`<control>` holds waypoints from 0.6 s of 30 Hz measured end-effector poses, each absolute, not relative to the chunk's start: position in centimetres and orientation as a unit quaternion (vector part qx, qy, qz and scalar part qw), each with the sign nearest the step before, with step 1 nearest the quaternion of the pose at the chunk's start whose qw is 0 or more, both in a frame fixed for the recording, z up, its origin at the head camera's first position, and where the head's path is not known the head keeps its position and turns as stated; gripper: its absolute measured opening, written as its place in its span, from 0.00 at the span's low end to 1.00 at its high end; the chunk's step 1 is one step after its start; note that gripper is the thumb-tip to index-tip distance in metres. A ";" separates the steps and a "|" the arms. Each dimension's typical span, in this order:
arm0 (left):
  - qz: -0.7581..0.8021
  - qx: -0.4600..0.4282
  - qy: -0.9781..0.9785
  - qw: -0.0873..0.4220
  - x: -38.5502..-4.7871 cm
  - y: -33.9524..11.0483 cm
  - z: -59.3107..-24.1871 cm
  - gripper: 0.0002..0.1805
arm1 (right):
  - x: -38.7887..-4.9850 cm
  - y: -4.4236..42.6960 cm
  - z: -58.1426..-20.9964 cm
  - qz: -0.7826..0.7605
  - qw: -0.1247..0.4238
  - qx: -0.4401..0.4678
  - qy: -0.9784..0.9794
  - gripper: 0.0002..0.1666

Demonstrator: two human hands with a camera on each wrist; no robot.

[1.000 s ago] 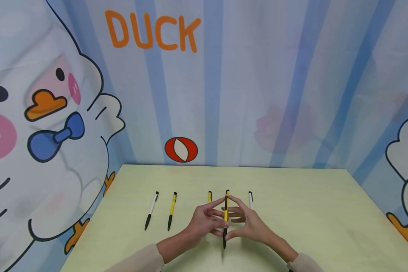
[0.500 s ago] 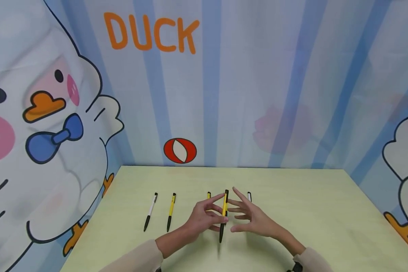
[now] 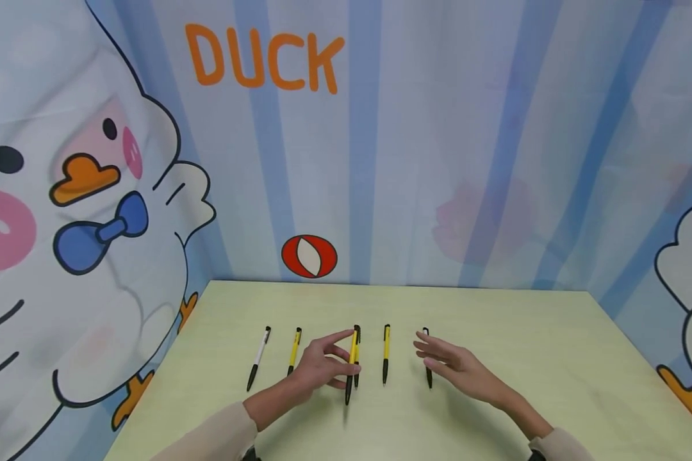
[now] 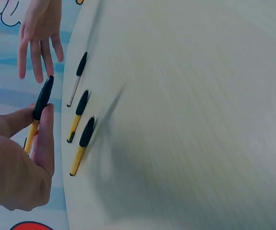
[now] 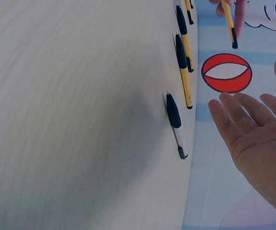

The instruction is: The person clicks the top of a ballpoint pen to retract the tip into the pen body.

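My left hand (image 3: 320,366) pinches a yellow pen with a black grip (image 3: 348,389) between thumb and fingers, its dark tip pointing down above the table. Behind that pen lies another yellow pen (image 3: 357,378), partly covered by it. A third yellow pen (image 3: 386,353) lies between my two hands. With fingers extended and nothing in it, my right hand (image 3: 460,370) hovers over a white pen with a black grip (image 3: 429,378), hiding part of it. The right wrist view shows this white pen (image 5: 177,132) whole, beside the open palm (image 5: 265,148).
Left of my left hand lie a white pen (image 3: 258,358) and a yellow pen (image 3: 295,349), the latter's lower end near the hand. All rest on a pale yellow table (image 3: 496,326). A curtain with duck drawings (image 3: 415,141) stands behind the table's far edge.
Both hands were at the yellow pen together; the right hand let go and moved right. My left hand carried the pen leftward, uncovering the yellow pen lying between the hands.
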State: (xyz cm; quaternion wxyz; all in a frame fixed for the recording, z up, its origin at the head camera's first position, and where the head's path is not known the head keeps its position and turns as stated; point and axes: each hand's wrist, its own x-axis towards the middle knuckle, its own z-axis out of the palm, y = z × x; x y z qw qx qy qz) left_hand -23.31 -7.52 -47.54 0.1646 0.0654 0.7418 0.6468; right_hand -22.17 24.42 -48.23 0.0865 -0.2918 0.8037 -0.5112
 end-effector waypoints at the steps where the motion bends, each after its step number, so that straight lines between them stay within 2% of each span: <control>1: 0.642 0.064 0.747 0.160 -23.4 -7.7 -47.6 0.42 | -22.2 24.6 -48.2 -0.511 0.086 -0.287 0.806 0.34; 12: 0.573 0.048 0.812 0.093 -25.0 -9.1 -48.6 0.42 | -22.2 26.5 -48.6 -0.538 0.116 -0.265 0.792 0.34; 18: 0.526 0.035 0.846 0.082 -25.9 -9.2 -49.0 0.42 | -22.2 27.5 -48.9 -0.537 0.119 -0.256 0.795 0.33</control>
